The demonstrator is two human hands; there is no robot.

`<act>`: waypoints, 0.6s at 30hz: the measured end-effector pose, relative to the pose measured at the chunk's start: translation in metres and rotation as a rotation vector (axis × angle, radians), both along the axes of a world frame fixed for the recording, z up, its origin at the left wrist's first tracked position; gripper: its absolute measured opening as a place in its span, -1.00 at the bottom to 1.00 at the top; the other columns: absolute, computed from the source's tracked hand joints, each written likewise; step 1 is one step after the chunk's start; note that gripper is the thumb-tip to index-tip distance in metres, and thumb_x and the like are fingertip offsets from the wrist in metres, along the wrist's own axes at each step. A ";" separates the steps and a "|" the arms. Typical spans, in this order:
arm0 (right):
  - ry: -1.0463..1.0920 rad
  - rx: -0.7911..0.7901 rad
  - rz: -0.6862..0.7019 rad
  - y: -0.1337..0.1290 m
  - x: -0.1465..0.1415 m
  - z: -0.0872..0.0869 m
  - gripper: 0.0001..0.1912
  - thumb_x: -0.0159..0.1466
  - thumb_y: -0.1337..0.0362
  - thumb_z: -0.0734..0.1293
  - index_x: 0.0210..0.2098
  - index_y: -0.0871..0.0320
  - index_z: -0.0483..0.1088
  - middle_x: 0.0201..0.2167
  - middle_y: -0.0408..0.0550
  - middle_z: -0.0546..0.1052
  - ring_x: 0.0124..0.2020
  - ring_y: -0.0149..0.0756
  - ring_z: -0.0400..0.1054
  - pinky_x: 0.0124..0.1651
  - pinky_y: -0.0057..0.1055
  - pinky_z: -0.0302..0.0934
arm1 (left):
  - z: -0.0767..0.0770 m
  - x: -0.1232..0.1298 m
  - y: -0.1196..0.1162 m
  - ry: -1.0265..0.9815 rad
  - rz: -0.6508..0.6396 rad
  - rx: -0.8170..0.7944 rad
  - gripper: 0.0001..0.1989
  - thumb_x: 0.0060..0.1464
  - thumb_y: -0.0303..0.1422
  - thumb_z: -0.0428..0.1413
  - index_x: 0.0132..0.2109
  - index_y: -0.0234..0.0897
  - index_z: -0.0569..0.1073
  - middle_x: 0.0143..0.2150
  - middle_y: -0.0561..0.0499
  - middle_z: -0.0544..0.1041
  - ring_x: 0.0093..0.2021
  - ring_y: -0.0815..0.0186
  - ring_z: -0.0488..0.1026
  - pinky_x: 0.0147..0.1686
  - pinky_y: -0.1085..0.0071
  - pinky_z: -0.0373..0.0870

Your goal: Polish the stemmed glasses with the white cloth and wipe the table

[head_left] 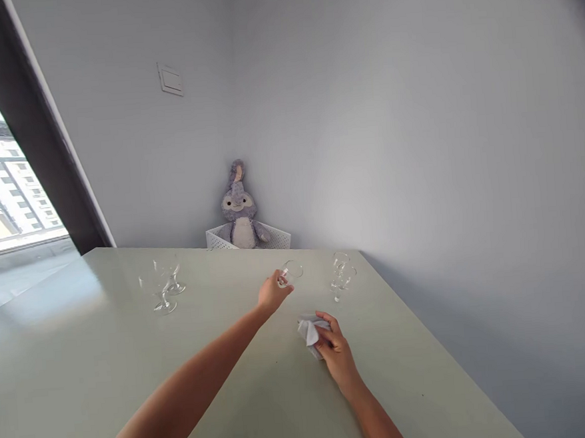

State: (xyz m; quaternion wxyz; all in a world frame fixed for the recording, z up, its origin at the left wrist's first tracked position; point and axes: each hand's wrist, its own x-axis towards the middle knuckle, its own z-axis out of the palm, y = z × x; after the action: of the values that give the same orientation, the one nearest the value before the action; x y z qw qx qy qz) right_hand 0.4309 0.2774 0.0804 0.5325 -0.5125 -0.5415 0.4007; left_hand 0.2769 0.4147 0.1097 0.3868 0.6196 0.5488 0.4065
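Note:
My left hand (274, 292) is closed on a clear stemmed glass (293, 269) over the middle of the table. The glass looks tilted, and my fingers hide its lower part. Nearer to me and to the right, my right hand (335, 347) grips a crumpled light grey cloth (309, 331) just above or on the tabletop. The cloth and the glass are apart. On the right side of the table are more clear glasses (343, 272), close together and overlapping in view. At the left, two clear stemmed glasses (164, 301) stand upright near each other.
The pale table (225, 397) reaches to the grey wall (417, 137) on the right. Behind its far edge, a purple plush toy (243, 229) sits in a white perforated basket (280, 240). A window (4, 179) with a dark frame is at the far left.

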 end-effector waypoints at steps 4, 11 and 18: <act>0.524 -0.118 -0.046 0.004 -0.009 -0.002 -0.68 0.07 0.01 0.29 -0.33 0.11 0.44 -0.40 -0.08 0.44 -0.41 -0.30 0.30 -0.36 -0.37 0.21 | 0.010 -0.045 -0.043 0.169 0.068 0.158 -0.80 -0.11 -0.30 0.09 -0.26 -0.14 0.29 -0.26 0.10 0.41 -0.20 0.30 0.31 -0.32 0.44 0.17; -0.044 0.134 -0.148 0.001 -0.032 0.013 -0.70 0.14 0.06 0.24 -0.28 0.09 0.48 -0.07 0.04 0.29 -0.13 -0.19 0.21 -0.20 -0.31 0.18 | 0.001 -0.067 -0.093 0.299 0.087 0.238 -0.87 -0.02 -0.37 -0.03 -0.25 -0.17 0.19 -0.36 0.10 0.33 -0.44 0.39 0.27 -0.42 0.46 0.18; -0.469 0.367 -0.238 -0.007 -0.023 0.049 -0.75 0.16 0.10 0.24 -0.32 0.06 0.49 -0.36 -0.05 0.24 -0.37 -0.32 0.16 -0.32 -0.37 0.12 | -0.009 -0.071 -0.104 0.265 0.110 0.248 -0.85 -0.02 -0.40 -0.05 -0.24 -0.16 0.17 -0.35 0.09 0.31 -0.46 0.39 0.23 -0.43 0.45 0.19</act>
State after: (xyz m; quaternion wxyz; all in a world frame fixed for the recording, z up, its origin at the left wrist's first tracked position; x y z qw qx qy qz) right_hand 0.4083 0.2705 0.1297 0.5198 -0.5461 -0.6490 0.1019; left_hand 0.2055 0.3107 0.1008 0.2090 0.6796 0.5738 0.4066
